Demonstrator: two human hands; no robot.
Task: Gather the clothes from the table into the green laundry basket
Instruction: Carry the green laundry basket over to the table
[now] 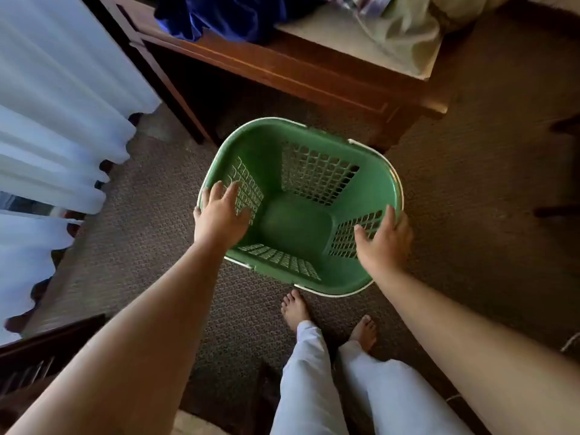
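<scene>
The green laundry basket (pixel 370 183) sits on the carpet in front of the table, and nothing lies inside it. My left hand (pixel 219 218) holds its left rim, thumb outside and spread fingers on the inner wall. My right hand (pixel 387 240) grips the right rim, thumb inside and fingers around the outside. On the wooden table (pixel 282 67) beyond the basket lie a dark blue garment (pixel 219 17) and a pale green cloth (pixel 411 32). A bit of plaid fabric (pixel 367 3) shows at the top edge.
White curtains (pixel 56 105) hang along the left. Brown patterned carpet (pixel 150 246) covers the floor. My bare feet (pixel 295 309) and light trousers (pixel 314 387) are just behind the basket. Dark wooden furniture (pixel 37 356) stands at the lower left.
</scene>
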